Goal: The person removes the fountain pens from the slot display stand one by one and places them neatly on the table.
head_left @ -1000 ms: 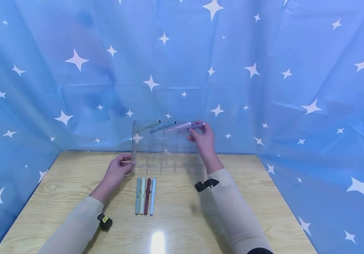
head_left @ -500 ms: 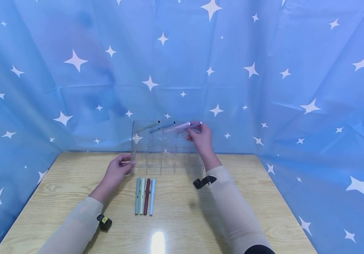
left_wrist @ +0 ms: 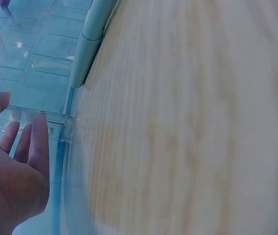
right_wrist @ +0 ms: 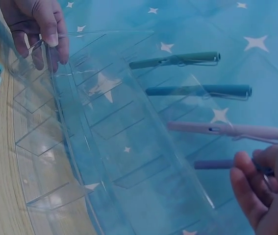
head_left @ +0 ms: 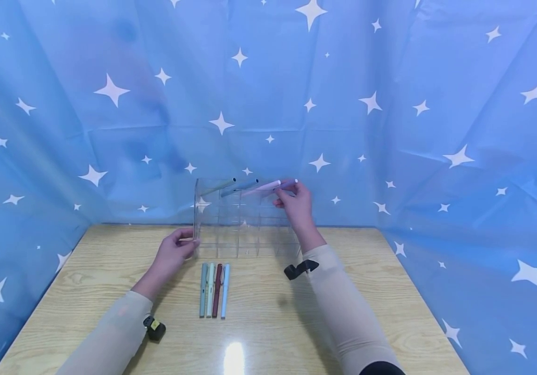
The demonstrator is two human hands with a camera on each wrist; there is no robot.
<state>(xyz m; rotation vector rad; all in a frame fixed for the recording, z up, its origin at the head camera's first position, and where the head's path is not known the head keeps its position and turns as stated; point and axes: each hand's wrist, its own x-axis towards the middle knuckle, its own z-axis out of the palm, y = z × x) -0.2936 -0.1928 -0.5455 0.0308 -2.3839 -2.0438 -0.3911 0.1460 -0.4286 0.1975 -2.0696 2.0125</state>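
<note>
Judging by where everything is lying, the work is looking about half done. Along the top of the clear rack [head_left: 238, 229], three pieces are leaning in a row, their clipped ends poking out past its far edge: a green pen [right_wrist: 183, 59], a blue pen [right_wrist: 197, 91] and a pink pen [right_wrist: 222, 129]. Neither of the hands is touching these three. A fourth, the purple pen [right_wrist: 211, 165], is pointing much the same way just beside the pink one, and the right hand [head_left: 296, 205] is pinching it near its outer end, thumb and fingertips drawn together; how far its other end is sitting in the rack, I cannot tell. This placing is therefore seeming close to finished, the pen not yet being let go. The left hand [head_left: 174, 247] is gripping the rack's left end between thumb and fingers, probably steadying it. What is seemingly left is lying in front of the rack on the wooden surface [head_left: 109, 271], roughly parallel: a teal pen [head_left: 203, 291], a pale green pen [head_left: 210, 291], a dark red pen [head_left: 217, 291] and a light blue pen [head_left: 225, 294]
</note>
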